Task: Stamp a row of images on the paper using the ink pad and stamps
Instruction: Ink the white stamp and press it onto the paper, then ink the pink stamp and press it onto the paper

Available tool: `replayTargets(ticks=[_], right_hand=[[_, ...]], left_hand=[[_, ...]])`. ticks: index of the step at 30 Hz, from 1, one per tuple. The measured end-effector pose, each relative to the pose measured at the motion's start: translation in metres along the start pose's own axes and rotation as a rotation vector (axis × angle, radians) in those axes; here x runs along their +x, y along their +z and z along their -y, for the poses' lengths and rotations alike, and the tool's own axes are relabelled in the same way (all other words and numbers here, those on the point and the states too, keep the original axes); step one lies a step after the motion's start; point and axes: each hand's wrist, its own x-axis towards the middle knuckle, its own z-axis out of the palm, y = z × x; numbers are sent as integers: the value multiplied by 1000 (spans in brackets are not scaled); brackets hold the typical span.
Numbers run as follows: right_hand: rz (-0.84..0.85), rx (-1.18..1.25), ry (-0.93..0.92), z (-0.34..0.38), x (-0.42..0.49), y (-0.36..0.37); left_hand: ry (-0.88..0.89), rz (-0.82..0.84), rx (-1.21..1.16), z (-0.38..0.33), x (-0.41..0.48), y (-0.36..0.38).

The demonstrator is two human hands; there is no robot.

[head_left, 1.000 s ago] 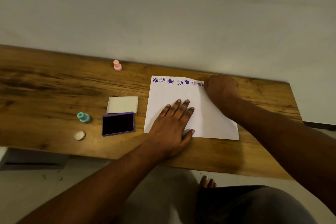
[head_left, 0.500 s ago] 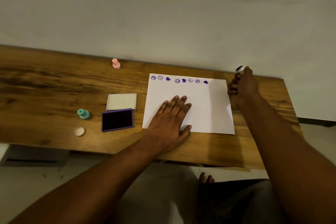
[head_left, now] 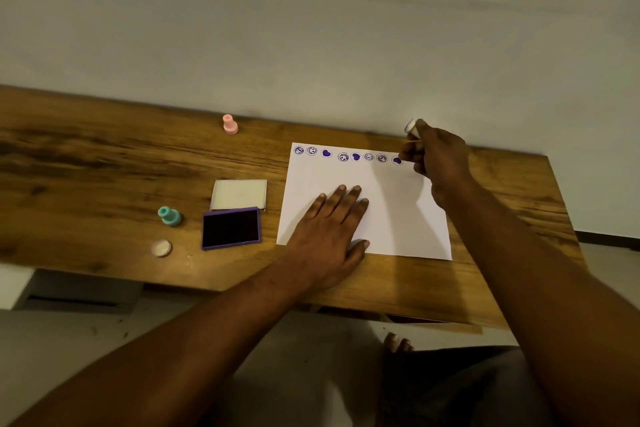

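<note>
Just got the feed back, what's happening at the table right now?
A person is stamping a row along the top edge of the paper. The left hand lies flat on it. The right hand grips a stamp, held clear of the paper by the row's right end. Eight purple prints are down. The open ink pad, a teal stamp and a pink stamp sit to the left.

Flat white paper (head_left: 398, 218), purple prints (head_left: 346, 156) lining its far edge; open ink pad (head_left: 231, 228) just left; teal stamp (head_left: 169, 216), pink stamp (head_left: 230, 124) upright.
</note>
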Motion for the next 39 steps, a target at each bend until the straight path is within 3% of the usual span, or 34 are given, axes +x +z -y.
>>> replayTargets(ticks=[5, 10, 18, 23, 28, 39], right_hand=[[35, -17, -88, 0, -5, 4], [162, -30, -146, 8, -18, 30], [508, -268, -329, 3, -88, 127], [712, -510, -438, -9, -137, 180], [775, -579, -603, -18, -167, 219], [846, -773, -828, -41, -185, 250]], left_hand=[[-9, -76, -47, -4, -5, -21], [-66, -318, -105, 13, -39, -63], [-574, -590, -200, 93, -173, -96], [-869, -458, -233, 133, -218, -82], [-845, -307, -155, 145, -215, -76], [-759, -372, -139, 158, -215, -71]])
